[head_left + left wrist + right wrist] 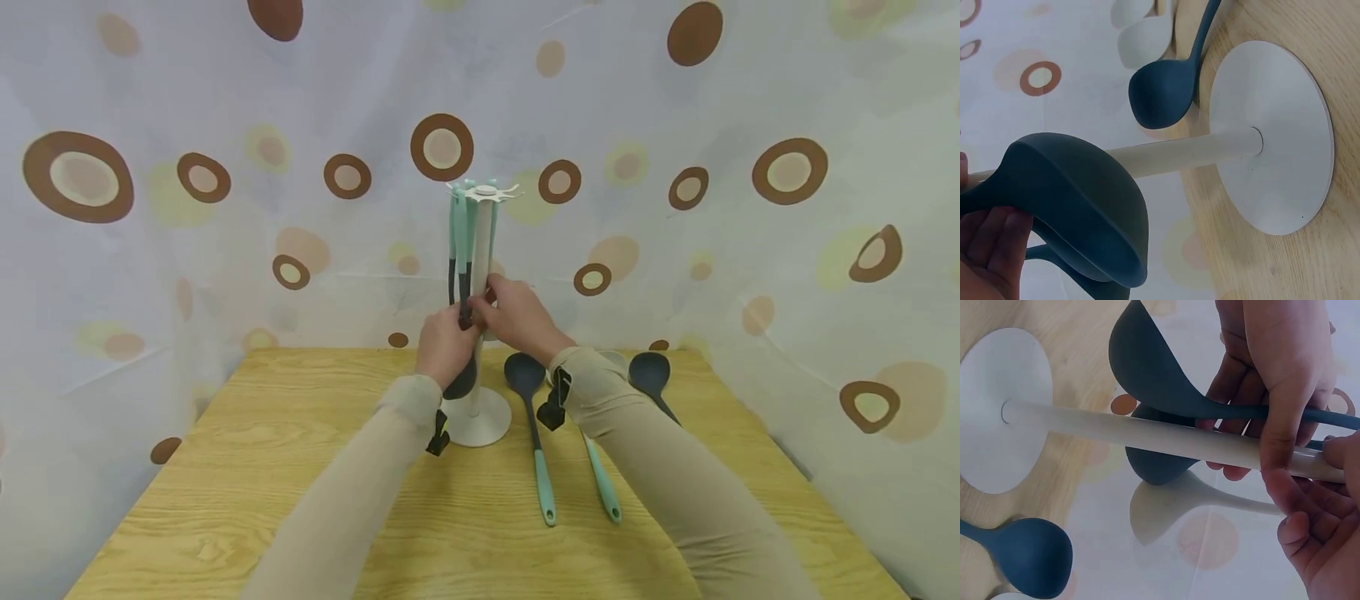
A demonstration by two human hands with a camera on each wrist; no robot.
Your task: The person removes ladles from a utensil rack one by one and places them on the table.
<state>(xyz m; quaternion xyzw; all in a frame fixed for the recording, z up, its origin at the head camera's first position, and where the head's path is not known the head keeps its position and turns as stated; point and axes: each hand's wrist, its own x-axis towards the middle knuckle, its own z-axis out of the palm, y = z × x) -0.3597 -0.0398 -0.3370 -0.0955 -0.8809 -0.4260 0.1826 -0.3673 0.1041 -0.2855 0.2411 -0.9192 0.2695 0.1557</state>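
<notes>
A white utensil stand [492, 418] with a round base and upright pole holds several hanging utensils with mint handles [461, 229]. My left hand [442, 340] grips the handle of a dark ladle [1079, 200] beside the pole; its bowl hangs below my fingers. My right hand [517, 315] holds the pole [1116, 428] from the other side, its fingers curled round it close to my left fingers. In the right wrist view, another dark bowl [1157, 464] and a pale spoon [1166, 509] hang behind the pole. The right hand's grip is partly hidden.
Right of the base lie a dark spoon [525, 375] with a mint handle, a second mint handle [603, 487], and another dark-headed utensil [649, 372] partly under the right sleeve. Behind the wooden table [300, 433] hangs a patterned cloth [495, 75].
</notes>
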